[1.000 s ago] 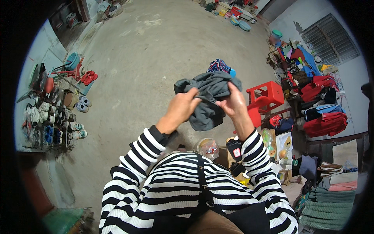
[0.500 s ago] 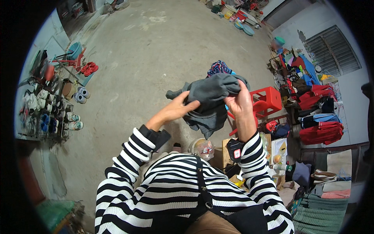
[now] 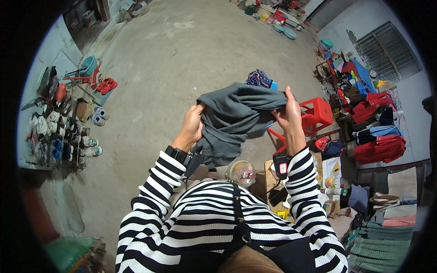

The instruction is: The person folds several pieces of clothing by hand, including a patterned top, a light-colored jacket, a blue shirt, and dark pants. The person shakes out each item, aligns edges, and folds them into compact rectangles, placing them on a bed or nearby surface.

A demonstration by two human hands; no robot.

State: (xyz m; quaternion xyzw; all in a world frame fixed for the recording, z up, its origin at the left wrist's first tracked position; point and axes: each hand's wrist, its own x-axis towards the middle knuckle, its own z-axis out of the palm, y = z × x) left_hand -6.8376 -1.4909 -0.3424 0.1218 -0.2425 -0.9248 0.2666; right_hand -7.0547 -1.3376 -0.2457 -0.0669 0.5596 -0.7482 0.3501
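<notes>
A dark grey piece of cloth (image 3: 236, 113), perhaps a garment, is stretched between my hands in front of my body. My left hand (image 3: 193, 123) grips its left edge, fingers curled behind the fabric. At the upper right corner, my right hand (image 3: 289, 113) pinches the cloth between thumb and fingers. Folds sag in the middle, and a loose part hangs below toward the left. Just beyond the cloth, a blue and red patterned fabric (image 3: 258, 79) shows, its lower part hidden.
A red plastic stool (image 3: 317, 116) stands right of my right hand. Close to my body are a clear plastic container (image 3: 241, 173) and a wooden table (image 3: 272, 182) with small items. A shoe rack (image 3: 63, 145) lines the left wall. Piled clothes (image 3: 378, 123) lie along the right.
My left hand has moved left and taken hold of the cloth's edge. The cloth, bunched before, is now spread wider between both hands.
</notes>
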